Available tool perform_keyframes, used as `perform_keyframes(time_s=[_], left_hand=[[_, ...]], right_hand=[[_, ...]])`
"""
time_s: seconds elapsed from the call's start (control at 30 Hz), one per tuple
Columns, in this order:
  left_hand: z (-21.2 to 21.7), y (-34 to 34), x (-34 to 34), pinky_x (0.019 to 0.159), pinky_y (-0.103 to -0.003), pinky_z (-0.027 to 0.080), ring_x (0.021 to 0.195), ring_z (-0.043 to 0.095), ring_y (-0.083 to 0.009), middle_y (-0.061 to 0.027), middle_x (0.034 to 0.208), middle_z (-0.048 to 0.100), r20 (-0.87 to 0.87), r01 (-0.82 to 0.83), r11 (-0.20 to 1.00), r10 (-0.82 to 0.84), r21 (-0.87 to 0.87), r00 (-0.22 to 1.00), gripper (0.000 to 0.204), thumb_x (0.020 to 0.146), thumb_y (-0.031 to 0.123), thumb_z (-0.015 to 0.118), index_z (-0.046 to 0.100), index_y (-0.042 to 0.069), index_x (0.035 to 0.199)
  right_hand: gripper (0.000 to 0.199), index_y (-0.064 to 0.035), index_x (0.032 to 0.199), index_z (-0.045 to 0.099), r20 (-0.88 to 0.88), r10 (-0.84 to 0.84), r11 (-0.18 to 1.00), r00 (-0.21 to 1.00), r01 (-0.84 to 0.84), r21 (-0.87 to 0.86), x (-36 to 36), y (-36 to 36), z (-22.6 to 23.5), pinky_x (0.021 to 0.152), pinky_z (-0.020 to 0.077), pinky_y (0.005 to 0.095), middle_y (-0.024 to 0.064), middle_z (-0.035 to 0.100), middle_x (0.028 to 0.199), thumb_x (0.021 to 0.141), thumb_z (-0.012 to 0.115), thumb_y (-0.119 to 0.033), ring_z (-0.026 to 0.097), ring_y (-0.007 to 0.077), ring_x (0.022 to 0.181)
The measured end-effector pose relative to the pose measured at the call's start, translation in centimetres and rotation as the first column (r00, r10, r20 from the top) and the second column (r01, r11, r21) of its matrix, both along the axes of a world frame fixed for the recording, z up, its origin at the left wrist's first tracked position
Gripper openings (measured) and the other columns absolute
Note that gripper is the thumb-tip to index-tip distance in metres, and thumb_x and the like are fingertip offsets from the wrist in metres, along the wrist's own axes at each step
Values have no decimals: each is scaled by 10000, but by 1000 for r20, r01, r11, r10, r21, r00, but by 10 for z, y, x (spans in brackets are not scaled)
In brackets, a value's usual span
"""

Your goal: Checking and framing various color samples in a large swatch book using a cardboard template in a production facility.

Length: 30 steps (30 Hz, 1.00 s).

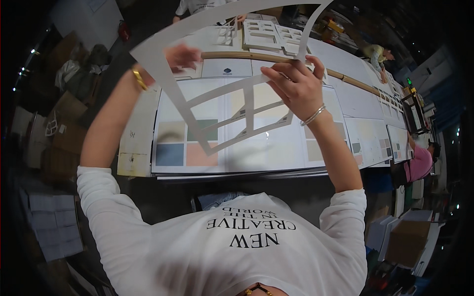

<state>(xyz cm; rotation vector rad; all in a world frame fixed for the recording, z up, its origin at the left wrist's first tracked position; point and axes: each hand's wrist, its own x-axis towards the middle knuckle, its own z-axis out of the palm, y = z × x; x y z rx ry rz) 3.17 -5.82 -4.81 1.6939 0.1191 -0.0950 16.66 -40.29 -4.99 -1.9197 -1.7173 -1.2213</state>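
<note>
Both my hands hold up a large white card frame with rectangular windows cut out of it, lifted above the table. My left hand grips its left side from behind, partly hidden by the card. My right hand pinches the right side where the inner bars meet. Below the frame lies a stack of big printed sheets with blue, pink, green and beige colour squares.
A long wooden stick lies across the table behind the sheets. More cut-out frames are stacked at the far end, where another person stands. Two other people work at the right side. Cardboard boxes stand on the floor at left.
</note>
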Motion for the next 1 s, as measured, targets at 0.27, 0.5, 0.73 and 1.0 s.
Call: perform_keyframes(time_s=[0.27, 0.5, 0.73, 1.0], left_hand=[[75, 66, -110, 1014, -265, 412, 1140, 591, -99, -18, 1249, 659, 711, -679, 733, 457, 40, 535, 383, 1010, 379, 535, 634, 126, 1281], [90, -28, -110, 1037, -360, 448, 1205, 581, -202, -32, 1284, 642, 781, -803, 26, -257, 595, 570, 437, 906, 375, 682, 634, 208, 1307], [34, 20, -49, 970, -418, 402, 1001, 639, -193, 0, 1073, 716, 684, -688, 3, -117, 726, 720, 337, 861, 387, 714, 719, 208, 1146], [40, 9, -37, 829, -319, 497, 832, 675, -196, -11, 950, 723, 786, -800, 44, -228, 598, 575, 307, 811, 297, 767, 731, 174, 1090]], right_hand=[[164, -215, 996, 731, 1, -61, 979, 998, 60, -197, -34, -4, 1, 1044, 287, 419, -76, 642, 880, 846, 671, -188, 575, 102, 925], [212, -207, 1024, 728, -4, -3, 973, 1000, 3, -229, -76, 27, -1, 987, 312, 404, -72, 596, 862, 822, 667, -189, 572, 106, 894], [122, -130, 887, 699, 16, 117, 986, 993, -114, -118, -103, 53, -8, 957, 332, 391, -29, 534, 781, 777, 645, -125, 538, 148, 831], [255, -191, 1028, 709, -21, 10, 985, 1000, -13, -170, -102, 56, -22, 986, 291, 404, -74, 576, 867, 778, 688, -145, 564, 94, 885]])
